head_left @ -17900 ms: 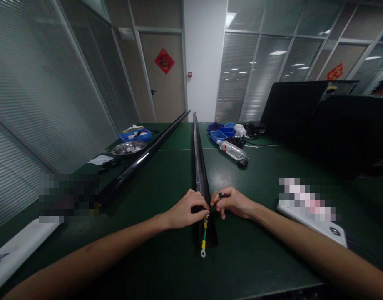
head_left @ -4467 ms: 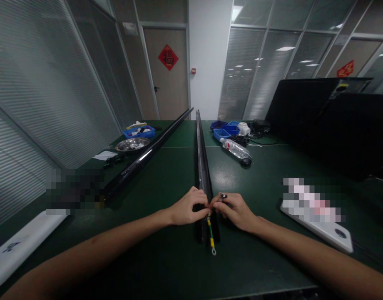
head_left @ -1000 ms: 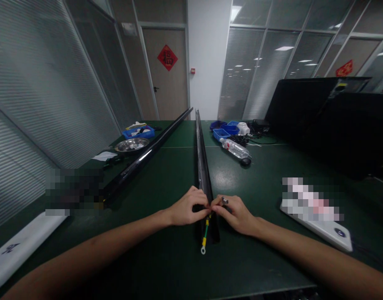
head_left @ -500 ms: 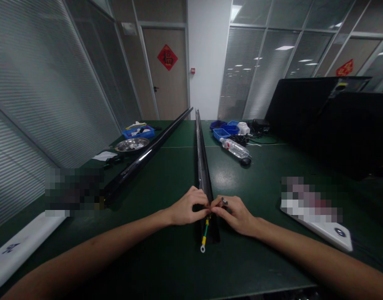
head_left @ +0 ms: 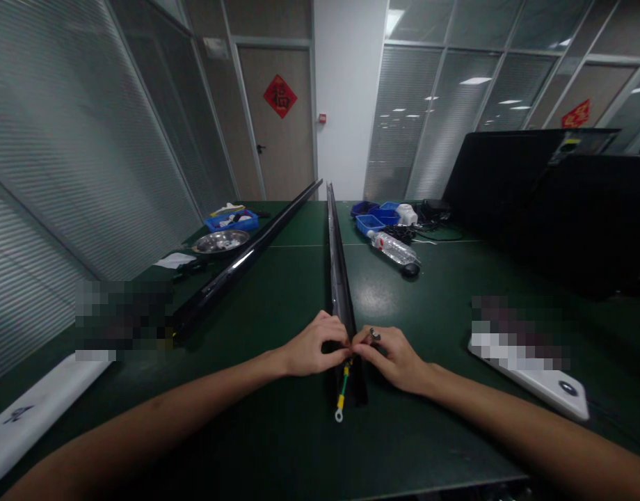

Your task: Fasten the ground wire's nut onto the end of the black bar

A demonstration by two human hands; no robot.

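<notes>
A long black channel-shaped rail (head_left: 342, 285) runs away from me down the middle of the table. Over its near end my left hand (head_left: 320, 344) and my right hand (head_left: 390, 355) meet, each with thumb and fingers pinched together. The fingertips hide whatever they pinch, if anything. Just below them a short green and yellow wire (head_left: 344, 387) comes out, ending in a silver ring terminal (head_left: 339, 415) at the near side. A ring (head_left: 375, 335) is on a finger of my right hand.
A second long black rail (head_left: 236, 268) lies slanting to the left. Beyond it are a metal bowl (head_left: 220, 242) and a blue tray (head_left: 234, 221). At right are blue bins (head_left: 369, 223), a plastic bottle (head_left: 394, 248) and dark monitors (head_left: 529, 202). White devices (head_left: 557, 390) lie on both sides.
</notes>
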